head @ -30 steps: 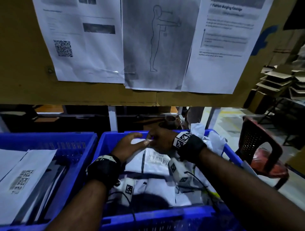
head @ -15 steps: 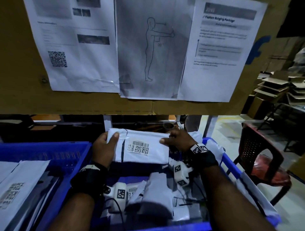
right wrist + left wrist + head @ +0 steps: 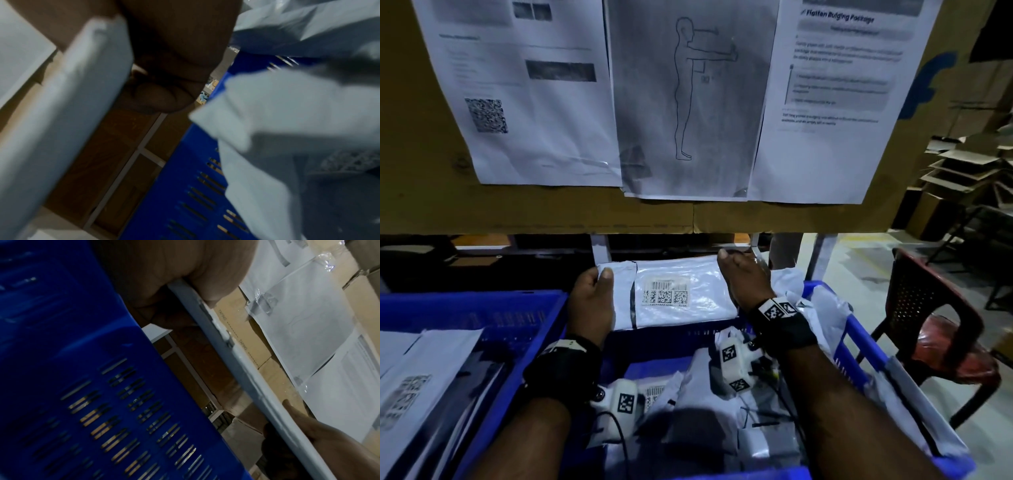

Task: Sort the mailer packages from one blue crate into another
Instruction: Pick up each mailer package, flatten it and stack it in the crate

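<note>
A cardboard panel (image 3: 421,171) spans the upper head view and carries three taped printed sheets (image 3: 688,102). Below it stand two blue crates side by side. The left crate (image 3: 493,308) contains flat mailers with barcode labels. The right crate (image 3: 859,342) contains a loose pile of white and grey mailer packages (image 3: 702,394). A red chair (image 3: 935,325) stands to the right of the crates.

One white mailer package (image 3: 678,294) is held level above the far end of the right crate, label facing up. The left hand (image 3: 590,301) grips its left end, thumb on top and fingers curled beneath. The right hand (image 3: 746,277) grips its right end, fingers curled over the edge.

Compared with half a second ago, the package sits at nearly the same height above the crate, and both hands keep their grip on its ends.
</note>
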A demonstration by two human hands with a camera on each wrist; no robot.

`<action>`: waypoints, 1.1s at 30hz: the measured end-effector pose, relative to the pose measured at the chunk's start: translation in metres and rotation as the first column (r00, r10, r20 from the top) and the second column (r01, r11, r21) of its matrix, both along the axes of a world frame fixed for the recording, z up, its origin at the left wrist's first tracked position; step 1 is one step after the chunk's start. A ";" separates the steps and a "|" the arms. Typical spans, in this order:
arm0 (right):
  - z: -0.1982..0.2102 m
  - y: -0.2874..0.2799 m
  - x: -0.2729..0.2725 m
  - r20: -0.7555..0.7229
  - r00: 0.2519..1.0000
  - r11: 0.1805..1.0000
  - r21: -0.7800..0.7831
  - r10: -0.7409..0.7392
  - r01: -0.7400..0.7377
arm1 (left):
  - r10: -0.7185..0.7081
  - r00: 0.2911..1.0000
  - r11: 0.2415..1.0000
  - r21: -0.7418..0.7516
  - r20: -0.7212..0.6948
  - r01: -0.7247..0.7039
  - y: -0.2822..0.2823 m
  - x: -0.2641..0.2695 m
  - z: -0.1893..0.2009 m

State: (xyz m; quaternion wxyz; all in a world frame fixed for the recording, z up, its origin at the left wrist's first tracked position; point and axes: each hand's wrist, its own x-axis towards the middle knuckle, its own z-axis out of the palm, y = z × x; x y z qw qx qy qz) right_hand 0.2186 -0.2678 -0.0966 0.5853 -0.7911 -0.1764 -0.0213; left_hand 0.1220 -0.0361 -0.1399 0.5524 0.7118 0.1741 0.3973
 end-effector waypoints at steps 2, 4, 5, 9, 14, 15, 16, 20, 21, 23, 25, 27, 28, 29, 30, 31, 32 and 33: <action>-0.001 -0.002 -0.001 0.031 0.999 0.999 0.015 0.033 -0.033 | 0.025 1.000 1.000 0.019 0.011 -0.025 -0.002 -0.002 0.002; 0.000 -0.004 -0.005 -0.021 0.997 0.997 0.017 0.075 -0.074 | 0.034 0.999 0.999 0.013 0.027 -0.034 -0.005 -0.005 0.004; -0.001 -0.004 -0.005 -0.039 0.995 0.996 0.021 0.089 -0.088 | 0.035 0.999 0.999 0.010 0.038 -0.036 -0.006 -0.006 0.006; -0.003 -0.004 -0.001 -0.030 0.996 0.996 0.037 0.081 -0.080 | 0.033 0.998 0.999 0.000 0.060 -0.033 -0.009 -0.009 0.009; -0.003 -0.001 -0.002 -0.063 0.996 0.993 0.108 0.061 -0.054 | 0.029 0.997 0.998 -0.063 0.071 -0.025 -0.011 -0.009 0.012; -0.002 -0.001 -0.002 -0.048 0.998 0.994 0.105 0.049 -0.044 | 0.019 0.997 0.995 -0.103 0.073 -0.012 -0.012 -0.008 0.012; 0.000 -0.001 -0.003 -0.042 0.998 0.993 0.107 0.046 -0.042 | 0.000 0.997 0.989 -0.149 0.074 0.011 -0.011 -0.008 0.011; 0.000 -0.002 0.003 -0.054 0.997 0.974 0.222 0.053 -0.039 | -0.170 0.979 0.928 -0.317 0.111 0.197 -0.015 -0.012 0.015; -0.004 -0.003 0.008 -0.087 0.995 0.971 0.237 0.057 -0.035 | -0.222 0.966 0.900 -0.351 0.136 0.256 -0.017 -0.014 0.017; -0.015 -0.003 0.020 -0.132 0.987 0.969 0.240 0.094 -0.060 | -0.300 0.939 0.854 -0.390 0.169 0.344 -0.021 -0.017 0.020; -0.009 -0.002 0.012 -0.163 0.975 0.945 0.313 0.150 -0.093 | -0.346 0.920 0.818 -0.421 0.186 0.393 -0.025 -0.019 0.023; -0.004 0.001 0.004 -0.188 0.955 0.913 0.382 0.229 -0.144 | -0.371 0.906 0.786 -0.450 0.205 0.424 -0.026 -0.020 0.023; -0.005 0.003 0.001 -0.203 0.937 0.895 0.406 0.285 -0.184 | -0.379 0.900 0.772 -0.461 0.217 0.437 -0.026 -0.020 0.023; -0.006 0.005 0.000 -0.212 0.922 0.883 0.418 0.324 -0.214 | -0.382 0.896 0.762 -0.471 0.227 0.445 -0.026 -0.020 0.023; -0.007 0.006 -0.001 -0.225 0.912 0.878 0.423 0.343 -0.225 | -0.382 0.894 0.757 -0.476 0.235 0.448 -0.025 -0.021 0.023; -0.008 0.008 -0.001 -0.238 0.906 0.874 0.431 0.350 -0.224 | -0.382 0.894 0.755 -0.478 0.236 0.449 -0.025 -0.021 0.023; -0.008 0.008 -0.002 -0.250 0.904 0.876 0.431 0.348 -0.218 | -0.382 0.894 0.756 -0.477 0.235 0.448 -0.024 -0.021 0.023; -0.009 0.008 -0.001 -0.255 0.904 0.877 0.432 0.343 -0.211 | -0.383 0.894 0.757 -0.475 0.233 0.448 -0.024 -0.021 0.023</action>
